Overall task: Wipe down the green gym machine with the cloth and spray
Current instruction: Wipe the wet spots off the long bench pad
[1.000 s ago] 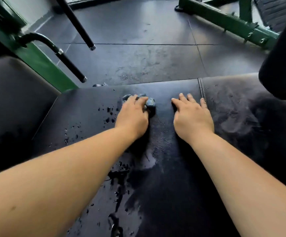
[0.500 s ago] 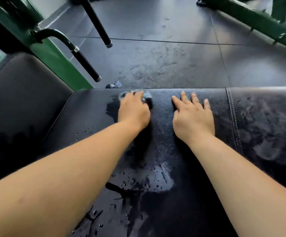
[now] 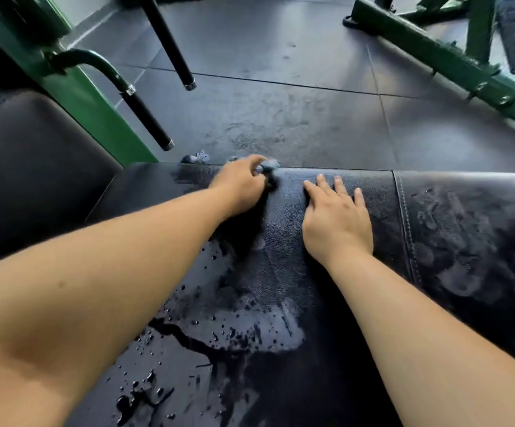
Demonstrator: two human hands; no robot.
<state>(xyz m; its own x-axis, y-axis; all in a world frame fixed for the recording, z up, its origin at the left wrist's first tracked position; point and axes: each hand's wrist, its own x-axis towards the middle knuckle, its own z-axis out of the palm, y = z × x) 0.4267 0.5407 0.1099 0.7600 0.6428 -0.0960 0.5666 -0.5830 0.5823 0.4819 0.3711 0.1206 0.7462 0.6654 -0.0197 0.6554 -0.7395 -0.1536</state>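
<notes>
A black padded bench (image 3: 296, 272) of the green gym machine (image 3: 96, 106) fills the lower view, wet with droplets and smears near me. My left hand (image 3: 239, 186) grips a bunched grey-blue cloth (image 3: 269, 166) at the pad's far edge, fingers curled round it. My right hand (image 3: 336, 220) lies flat on the pad just right of it, fingers spread. No spray bottle is in view.
Two black-gripped handles (image 3: 145, 118) (image 3: 170, 44) reach out from the green frame at the left. A second black pad (image 3: 28, 167) sits left. Another green frame (image 3: 453, 63) crosses the dark rubber floor at the upper right. A small grey-blue object (image 3: 197, 157) lies beyond the pad's edge.
My left hand has pushed the cloth forward from mid-pad to the far edge, wiping away droplets. My right hand stayed flat beside it. The view shifted forward.
</notes>
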